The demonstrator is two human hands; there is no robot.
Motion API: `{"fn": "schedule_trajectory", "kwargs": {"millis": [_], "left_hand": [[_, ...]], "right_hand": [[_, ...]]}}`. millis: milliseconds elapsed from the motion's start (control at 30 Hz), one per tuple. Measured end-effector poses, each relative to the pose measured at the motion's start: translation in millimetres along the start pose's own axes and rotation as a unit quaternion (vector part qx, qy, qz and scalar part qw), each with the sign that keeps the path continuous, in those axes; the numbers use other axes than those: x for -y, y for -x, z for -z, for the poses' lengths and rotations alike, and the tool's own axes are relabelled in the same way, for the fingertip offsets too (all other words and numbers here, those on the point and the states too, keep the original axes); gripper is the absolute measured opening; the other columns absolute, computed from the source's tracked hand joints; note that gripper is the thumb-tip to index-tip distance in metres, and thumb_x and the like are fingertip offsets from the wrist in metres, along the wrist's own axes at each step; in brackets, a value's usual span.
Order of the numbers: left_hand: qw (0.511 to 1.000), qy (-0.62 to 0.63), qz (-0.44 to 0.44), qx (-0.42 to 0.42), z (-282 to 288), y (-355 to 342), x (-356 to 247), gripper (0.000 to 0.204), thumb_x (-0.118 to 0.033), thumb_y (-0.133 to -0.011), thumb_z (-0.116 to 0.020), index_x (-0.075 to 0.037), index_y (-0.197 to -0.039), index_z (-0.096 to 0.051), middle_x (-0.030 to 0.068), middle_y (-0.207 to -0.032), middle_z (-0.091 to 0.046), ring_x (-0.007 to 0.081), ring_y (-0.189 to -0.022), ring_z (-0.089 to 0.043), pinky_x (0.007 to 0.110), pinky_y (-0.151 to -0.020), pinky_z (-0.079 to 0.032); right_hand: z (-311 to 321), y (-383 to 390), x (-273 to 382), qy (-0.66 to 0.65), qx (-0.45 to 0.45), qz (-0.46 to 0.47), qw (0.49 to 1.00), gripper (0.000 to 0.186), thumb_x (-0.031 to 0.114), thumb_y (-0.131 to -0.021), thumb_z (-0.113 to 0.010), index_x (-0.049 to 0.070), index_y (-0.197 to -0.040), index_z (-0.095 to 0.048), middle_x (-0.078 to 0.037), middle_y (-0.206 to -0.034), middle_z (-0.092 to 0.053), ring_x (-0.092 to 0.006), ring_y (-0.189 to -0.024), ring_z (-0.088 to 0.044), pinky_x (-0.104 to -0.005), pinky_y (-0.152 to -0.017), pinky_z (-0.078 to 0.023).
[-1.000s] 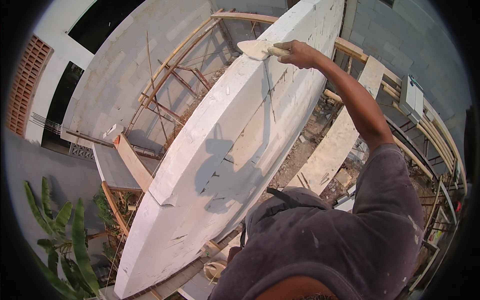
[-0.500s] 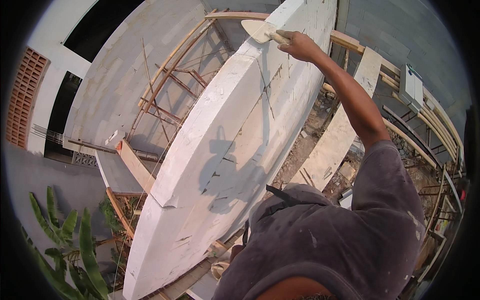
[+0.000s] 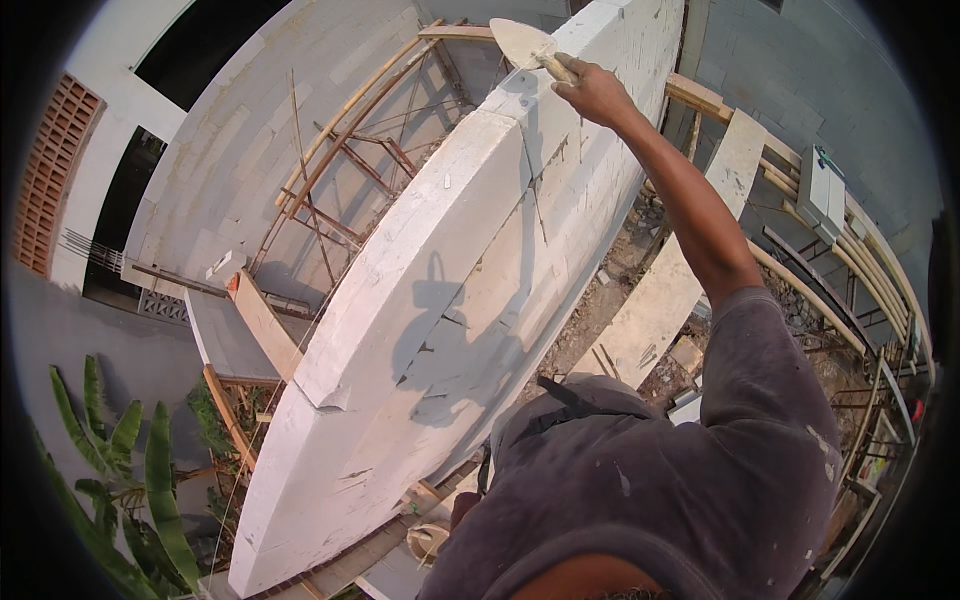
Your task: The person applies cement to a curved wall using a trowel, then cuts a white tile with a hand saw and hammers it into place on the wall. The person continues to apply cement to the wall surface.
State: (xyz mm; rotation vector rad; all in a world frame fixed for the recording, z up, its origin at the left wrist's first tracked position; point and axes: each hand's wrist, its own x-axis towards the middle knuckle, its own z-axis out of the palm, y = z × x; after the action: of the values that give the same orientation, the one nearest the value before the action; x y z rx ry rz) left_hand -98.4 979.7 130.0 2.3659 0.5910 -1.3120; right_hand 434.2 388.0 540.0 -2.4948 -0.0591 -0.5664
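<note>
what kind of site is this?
Most likely an outdoor building site, seen from high up on a wall under construction. The right hand holds a trowel over a white block wall, with timber scaffolding alongside and rubble on the ground below.

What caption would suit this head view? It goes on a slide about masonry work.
Seen from above, the right hand holds a trowel over the top of a white block wall.
</note>
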Motion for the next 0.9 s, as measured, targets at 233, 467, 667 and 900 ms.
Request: {"fn": "schedule_trajectory", "kwargs": {"millis": [233, 467, 667, 900], "left_hand": [[1.0, 0.007, -0.001, 0.003, -5, -2, -7, 0.048, -0.047, -0.091, -0.059, -0.002, -0.089, -0.075, 0.0159, -0.082, -0.072, 0.0289, -0.078, -0.069, 0.043, -0.072, -0.052], [1.0, 0.022, 0.015, 0.005, -24, 3, 0, 0.049, -0.048, -0.091, -0.058, -0.002, -0.089, -0.075, 0.016, -0.083, -0.072, 0.0293, -0.079, -0.069, 0.043, -0.072, -0.053], [0.999, 0.027, 0.025, 0.006, -29, 8, 1, 0.049, -0.049, -0.091, -0.058, -0.003, -0.089, -0.075, 0.0161, -0.083, -0.073, 0.0296, -0.079, -0.069, 0.044, -0.073, -0.053], [0.999, 0.027, 0.031, 0.007, -27, 11, 0, 0.05, -0.049, -0.092, -0.057, -0.003, -0.089, -0.075, 0.0162, -0.083, -0.073, 0.03, -0.08, -0.069, 0.044, -0.073, -0.053]], "right_hand": [[12, -22, -14, -0.061, -0.016, -0.047, 0.997, 0.055, 0.032, -0.094, -0.067, 0.009, -0.142, -0.057, -0.021, -0.111, -0.072, -0.0298, -0.092, -0.071, -0.0392, -0.082, -0.056], [-7, -20, 12, -0.072, -0.003, -0.012, 0.997, 0.058, 0.034, -0.093, -0.068, 0.011, -0.144, -0.055, -0.022, -0.107, -0.072, -0.0281, -0.08, -0.072, -0.0381, -0.077, -0.057], [4, -11, 31, -0.045, 0.17, -0.05, 0.983, 0.058, 0.034, -0.089, -0.067, 0.013, -0.142, -0.057, -0.023, -0.11, -0.072, -0.0364, -0.096, -0.071, -0.0433, -0.086, -0.056], [-9, -21, 27, -0.065, 0.232, -0.116, 0.964, 0.058, 0.033, -0.089, -0.067, 0.012, -0.141, -0.057, -0.021, -0.111, -0.072, -0.0423, -0.099, -0.069, -0.0461, -0.089, -0.054]]}}
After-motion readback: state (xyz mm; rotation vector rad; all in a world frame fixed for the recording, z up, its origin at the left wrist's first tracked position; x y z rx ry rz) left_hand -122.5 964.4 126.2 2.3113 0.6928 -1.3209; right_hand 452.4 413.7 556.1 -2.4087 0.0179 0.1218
